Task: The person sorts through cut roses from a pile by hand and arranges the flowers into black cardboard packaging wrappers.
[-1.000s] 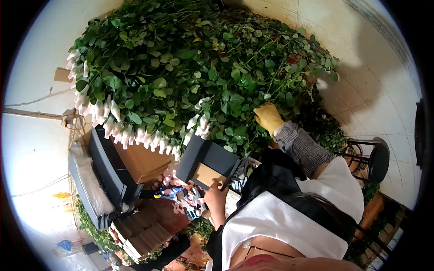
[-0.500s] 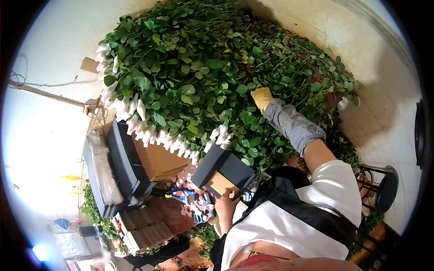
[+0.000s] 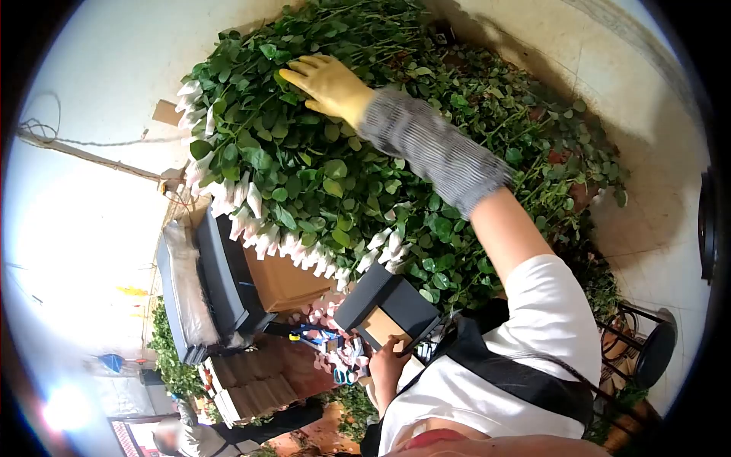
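My right hand (image 3: 327,85), in a yellow rubber glove under a grey striped sleeve, reaches over a large heap of leafy green flower stems (image 3: 304,164). Its fingers are spread, just over or touching the leaves; contact is hard to tell. White sleeves (image 3: 263,240) wrap the flower ends along the heap's near left edge. My bare left hand (image 3: 387,364) has its fingers closed over the edge of a dark grey box (image 3: 373,288) with a brown cardboard inside (image 3: 384,326). A few white-wrapped flower heads (image 3: 388,245) lie right beside that box.
Dark boxes (image 3: 228,274) with plastic wrapping stand at left, above stacked cardboard (image 3: 247,385). Blue-handled scissors (image 3: 316,333) lie among pink petals (image 3: 352,354). A black stool (image 3: 656,352) stands at right. Another person (image 3: 202,438) is at lower left.
My right hand has swept up and left across the heap, its fingers now spread. My left hand stays at the box. The view has shifted slightly, and another person shows at lower left.
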